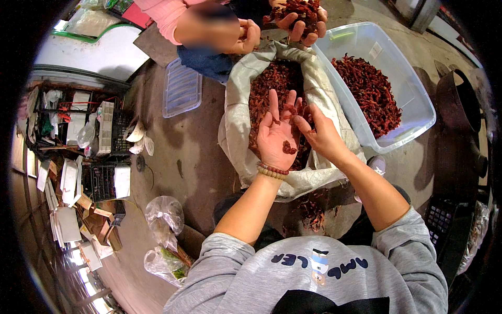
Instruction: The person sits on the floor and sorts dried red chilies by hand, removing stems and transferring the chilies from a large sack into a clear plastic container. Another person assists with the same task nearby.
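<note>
Palm up over the sack, my left hand [278, 137] has its fingers stretched out, with a few shrivelled dark-red dried pieces [288, 148] lying on the palm. Beside its fingertips, my right hand [325, 137] pinches at a dried dark-red piece [297, 109] between thumb and fingers. Below both hands, the white woven sack [238, 112] stands with its rim rolled down. More of the same dried pieces [264, 83] fill it. My hands hide part of the contents.
Across the sack, a person in a pink sleeve [159, 18] holds a handful of dried pieces [298, 9]. A clear plastic tub [415, 102] with dried pieces stands right. A lid [182, 89] and plastic bags [164, 214] lie left. Loose bits [315, 212] litter the floor.
</note>
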`<control>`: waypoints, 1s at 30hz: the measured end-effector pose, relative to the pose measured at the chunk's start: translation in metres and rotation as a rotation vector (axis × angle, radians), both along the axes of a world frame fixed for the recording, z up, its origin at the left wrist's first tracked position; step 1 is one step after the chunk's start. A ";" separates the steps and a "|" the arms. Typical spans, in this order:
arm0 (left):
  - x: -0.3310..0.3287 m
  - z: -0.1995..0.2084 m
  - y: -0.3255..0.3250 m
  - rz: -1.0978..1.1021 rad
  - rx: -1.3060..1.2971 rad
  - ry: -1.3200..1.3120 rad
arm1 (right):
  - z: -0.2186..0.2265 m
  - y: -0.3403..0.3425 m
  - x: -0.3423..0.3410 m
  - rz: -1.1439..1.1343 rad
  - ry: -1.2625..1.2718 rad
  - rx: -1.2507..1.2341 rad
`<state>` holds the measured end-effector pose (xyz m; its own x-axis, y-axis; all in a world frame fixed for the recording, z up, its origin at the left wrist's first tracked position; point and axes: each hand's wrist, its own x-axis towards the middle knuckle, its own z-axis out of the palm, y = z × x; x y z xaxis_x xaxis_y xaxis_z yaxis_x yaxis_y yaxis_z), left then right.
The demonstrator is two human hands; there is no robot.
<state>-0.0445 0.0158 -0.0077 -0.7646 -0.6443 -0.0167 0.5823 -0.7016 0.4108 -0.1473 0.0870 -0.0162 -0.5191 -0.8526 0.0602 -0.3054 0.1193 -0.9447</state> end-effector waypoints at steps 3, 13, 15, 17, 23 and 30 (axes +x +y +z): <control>0.000 -0.002 -0.001 0.013 -0.048 -0.038 | -0.005 -0.002 -0.001 0.007 0.055 -0.029; 0.002 0.001 -0.003 0.040 -0.078 -0.001 | -0.009 -0.002 0.001 0.039 -0.086 -0.102; 0.001 0.000 -0.005 0.035 -0.048 0.024 | -0.011 -0.004 -0.002 0.031 -0.216 -0.111; 0.001 0.001 -0.006 0.032 -0.012 0.047 | -0.006 -0.002 -0.003 0.074 -0.467 -0.090; 0.004 0.002 -0.009 0.029 0.080 0.097 | 0.013 0.003 -0.006 0.110 -0.810 0.004; 0.004 0.001 -0.010 0.069 0.022 0.042 | 0.001 0.001 0.000 0.112 -1.004 -0.139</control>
